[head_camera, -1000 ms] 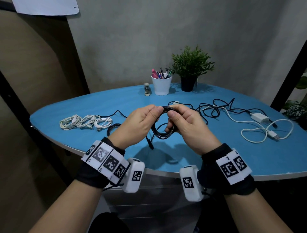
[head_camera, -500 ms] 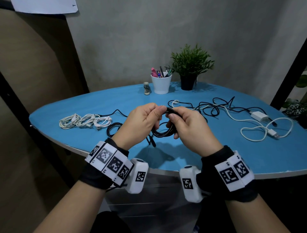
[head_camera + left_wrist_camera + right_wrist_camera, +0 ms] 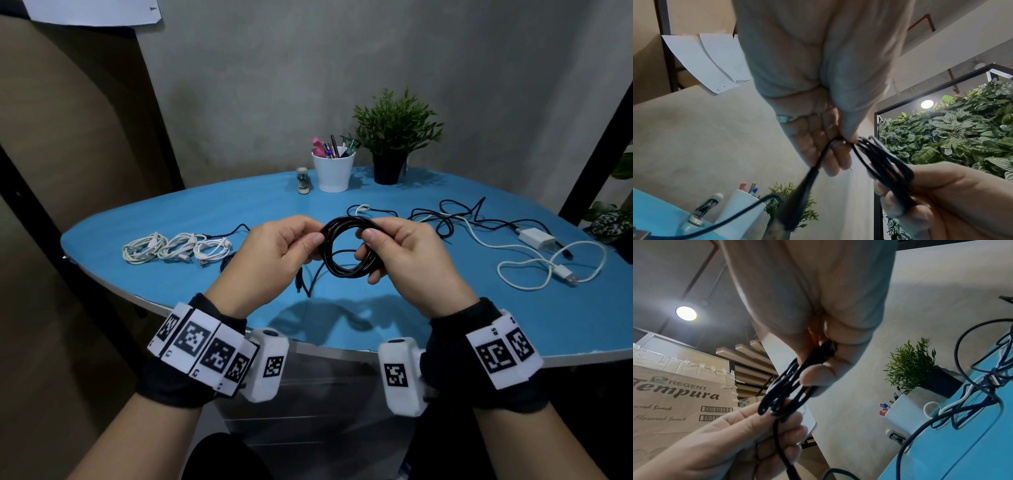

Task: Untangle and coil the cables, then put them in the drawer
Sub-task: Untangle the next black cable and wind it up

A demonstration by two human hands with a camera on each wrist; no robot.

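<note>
I hold a black cable coil (image 3: 339,263) upright above the blue table (image 3: 445,315). My left hand (image 3: 279,248) pinches its left side between thumb and fingers, and a loose tail with a plug (image 3: 299,285) hangs below. My right hand (image 3: 394,250) grips the coil's right side, thumb in front. The left wrist view shows the coil (image 3: 885,165) running from my left hand (image 3: 830,133) to my right hand (image 3: 937,194). In the right wrist view the coil (image 3: 785,392) sits between both hands. Three coiled white cables (image 3: 174,247) lie at the left. Tangled black and white cables (image 3: 455,219) lie at the right.
A white charger block (image 3: 536,238) with its white cable (image 3: 527,270) lies at the far right. At the back stand a white pen cup (image 3: 334,171), a potted plant (image 3: 394,137) and a small stapler (image 3: 303,180). A drawer unit front (image 3: 322,404) shows under the table edge.
The coil has turned from edge-on to facing me as a round ring, and both hands have risen slightly. The left hand now pinches the coil's left rim.
</note>
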